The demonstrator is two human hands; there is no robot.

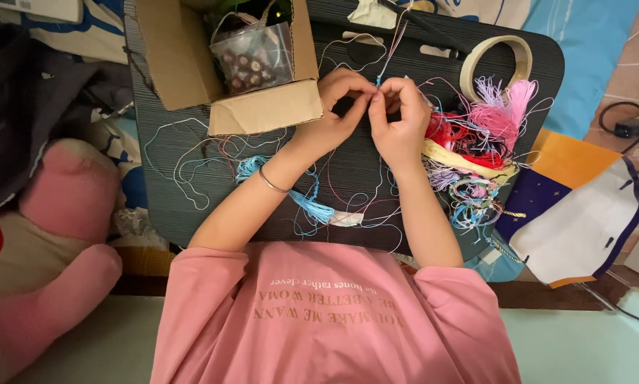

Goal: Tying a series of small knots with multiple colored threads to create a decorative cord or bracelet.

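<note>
Pinching a thin blue thread (380,77) between them, both hands meet at the centre of the frame, just above the middle of the dark tray (170,178). The left hand (337,103) closes thumb and forefinger tight on the thread, the right hand (401,117) does the same from the other side, fingertips almost touching. The thread runs up from the pinch toward the top of the frame. A silver bangle (271,183) sits on the left wrist. Loose strands (312,206) trail over the tray below the wrists. Right of the right hand, touching it, lies a tangled heap of threads (483,135) in pink, red and yellow. A tape roll (496,60) rests at upper right. A cardboard box (262,107) stands at upper left, just beside the left hand, a clear bag of beads (254,60) inside. A pink plush toy (49,249) fills the lower left.
</note>
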